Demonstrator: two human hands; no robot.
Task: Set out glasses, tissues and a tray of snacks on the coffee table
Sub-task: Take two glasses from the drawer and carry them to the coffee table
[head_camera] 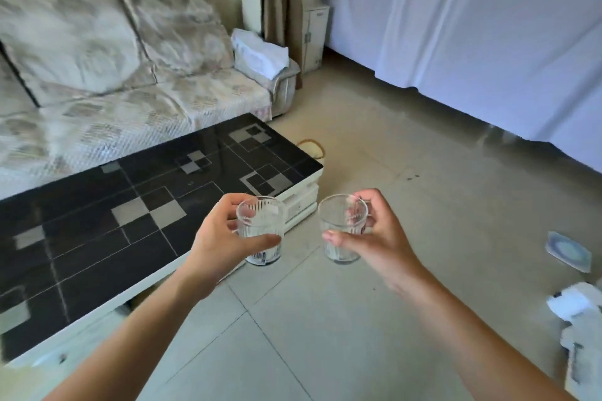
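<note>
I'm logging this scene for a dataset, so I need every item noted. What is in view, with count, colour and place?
glass in left hand: 1, clear ribbed, held over the table's near corner
glass in right hand: 1, clear ribbed, held above the floor
coffee table: 1, black top with grey squares, white base, left
sofa: 1, pale patterned, behind the table
folded cloth: 1, white, on the sofa arm
curtain: 1, white, right wall
carton: 1, white, by the brown drape
paper roll: 1, white, right edge
left hand: 1, grips a glass
right hand: 1, grips a glass
</note>
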